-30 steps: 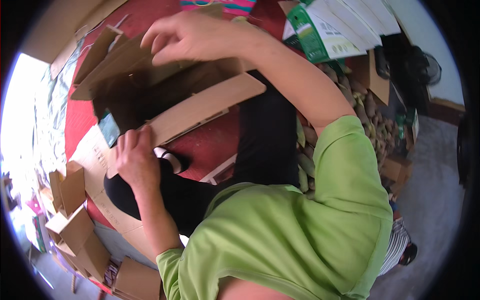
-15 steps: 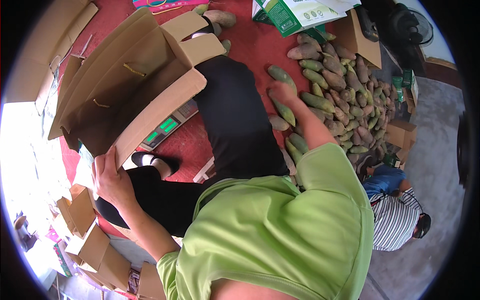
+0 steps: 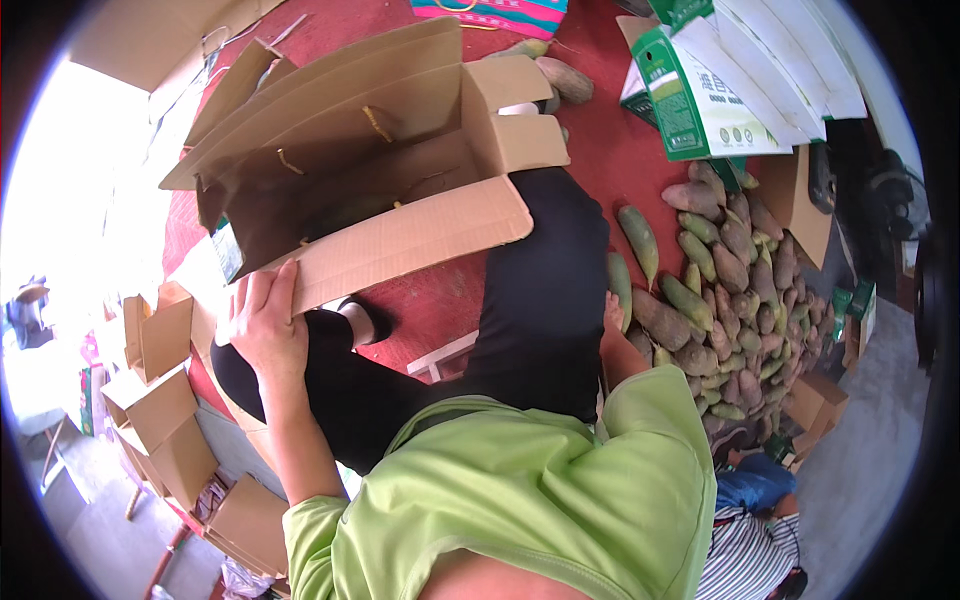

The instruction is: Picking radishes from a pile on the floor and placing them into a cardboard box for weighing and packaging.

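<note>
A tall cardboard box [image 3: 400,225] stands open before me, its flaps raised and yellow cord loops showing on its walls. My left hand [image 3: 268,325] grips the near left corner of its front flap, fingers over the edge and thumb beneath. Beside my right knee, my right hand [image 3: 613,322] is closed around the lower end of a long green radish [image 3: 619,280]; part of the hand is hidden. Another green radish [image 3: 638,243] lies on the red cloth just beyond. To the right is a big heap of green and brownish radishes [image 3: 735,250].
Green-and-white printed cartons [image 3: 715,95] stand behind the heap. A pink-and-teal bag [image 3: 500,15] lies at the far edge. Empty-looking cardboard boxes [image 3: 165,420] line the lower left. A person in a striped shirt [image 3: 750,550] is at the lower right.
My view has shifted, so the scene sits lower and further right. My right hand has drawn back toward my knee with a radish. My left hand stays on the flap; the scale's display is now hidden.
</note>
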`<state>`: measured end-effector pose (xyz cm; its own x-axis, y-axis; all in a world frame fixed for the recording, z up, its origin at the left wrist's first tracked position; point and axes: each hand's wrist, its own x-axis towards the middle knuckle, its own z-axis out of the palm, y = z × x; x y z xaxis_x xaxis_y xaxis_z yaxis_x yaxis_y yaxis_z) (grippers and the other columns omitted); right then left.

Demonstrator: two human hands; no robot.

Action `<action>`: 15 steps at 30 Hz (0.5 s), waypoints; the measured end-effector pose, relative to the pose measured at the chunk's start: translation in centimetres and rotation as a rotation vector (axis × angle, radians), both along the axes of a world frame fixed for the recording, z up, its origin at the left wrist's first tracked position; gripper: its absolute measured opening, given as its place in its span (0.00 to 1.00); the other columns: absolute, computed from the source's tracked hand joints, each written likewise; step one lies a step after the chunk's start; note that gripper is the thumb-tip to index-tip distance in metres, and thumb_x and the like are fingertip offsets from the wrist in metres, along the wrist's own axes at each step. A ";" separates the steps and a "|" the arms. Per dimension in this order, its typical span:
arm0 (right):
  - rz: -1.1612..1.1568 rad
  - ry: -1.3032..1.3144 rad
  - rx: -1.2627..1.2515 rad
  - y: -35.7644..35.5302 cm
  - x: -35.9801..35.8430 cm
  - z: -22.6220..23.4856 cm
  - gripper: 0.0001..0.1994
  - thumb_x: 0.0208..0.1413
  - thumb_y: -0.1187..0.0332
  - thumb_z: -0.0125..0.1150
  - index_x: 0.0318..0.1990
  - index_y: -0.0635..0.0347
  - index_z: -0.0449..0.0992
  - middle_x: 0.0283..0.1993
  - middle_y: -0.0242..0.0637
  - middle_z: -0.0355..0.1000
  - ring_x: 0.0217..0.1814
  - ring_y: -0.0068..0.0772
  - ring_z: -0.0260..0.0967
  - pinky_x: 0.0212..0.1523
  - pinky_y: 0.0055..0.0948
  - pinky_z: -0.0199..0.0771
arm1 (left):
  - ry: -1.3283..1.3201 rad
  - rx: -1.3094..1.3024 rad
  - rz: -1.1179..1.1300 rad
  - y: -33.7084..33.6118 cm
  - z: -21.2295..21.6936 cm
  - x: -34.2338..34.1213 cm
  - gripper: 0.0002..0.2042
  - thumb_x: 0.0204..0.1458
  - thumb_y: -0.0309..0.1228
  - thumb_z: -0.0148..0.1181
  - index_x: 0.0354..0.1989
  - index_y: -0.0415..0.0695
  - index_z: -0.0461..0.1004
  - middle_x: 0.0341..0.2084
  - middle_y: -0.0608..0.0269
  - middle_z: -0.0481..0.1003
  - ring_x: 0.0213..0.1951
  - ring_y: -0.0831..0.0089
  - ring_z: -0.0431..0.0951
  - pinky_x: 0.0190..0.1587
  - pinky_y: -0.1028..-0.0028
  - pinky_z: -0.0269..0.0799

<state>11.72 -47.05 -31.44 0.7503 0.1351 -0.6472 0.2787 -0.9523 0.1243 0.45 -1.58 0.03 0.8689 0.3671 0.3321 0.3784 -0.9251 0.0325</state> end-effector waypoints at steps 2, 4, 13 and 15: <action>0.018 -0.012 -0.027 0.2 -0.8 -0.9 0.13 0.58 0.60 0.51 0.47 0.53 0.71 0.51 0.38 0.66 0.55 0.42 0.65 0.48 0.44 0.71 | 0.006 0.012 0.011 0.0 0.2 0.0 0.16 0.34 0.20 0.58 0.35 0.47 0.80 0.25 0.66 0.71 0.35 0.66 0.75 0.39 0.67 0.69; 0.029 -0.025 -0.057 -0.2 -1.4 -2.8 0.12 0.58 0.61 0.51 0.46 0.53 0.71 0.50 0.37 0.67 0.55 0.42 0.66 0.48 0.43 0.72 | 0.011 0.019 -0.005 0.1 0.5 0.1 0.15 0.34 0.21 0.59 0.34 0.47 0.80 0.25 0.67 0.70 0.34 0.67 0.74 0.38 0.67 0.69; 0.108 -0.367 0.657 -3.1 4.5 -5.9 0.13 0.51 0.75 0.58 0.44 0.62 0.70 0.47 0.43 0.71 0.46 0.45 0.71 0.46 0.38 0.72 | 0.008 -0.028 -0.018 0.5 0.9 -0.3 0.15 0.35 0.20 0.58 0.35 0.48 0.78 0.25 0.67 0.68 0.34 0.67 0.73 0.38 0.68 0.67; -0.534 -0.123 1.186 -1.7 7.9 -1.6 0.19 0.45 0.80 0.63 0.47 0.66 0.69 0.44 0.41 0.72 0.44 0.39 0.72 0.46 0.36 0.71 | 0.018 -0.030 -0.015 0.6 0.5 -0.1 0.14 0.36 0.20 0.59 0.34 0.49 0.78 0.26 0.68 0.68 0.34 0.67 0.73 0.39 0.68 0.67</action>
<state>19.66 -48.77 -33.08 0.9339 0.2413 -0.2639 -0.1184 -0.4877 -0.8649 0.32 -0.94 0.50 0.8801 0.3638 0.3052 0.3656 -0.9293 0.0534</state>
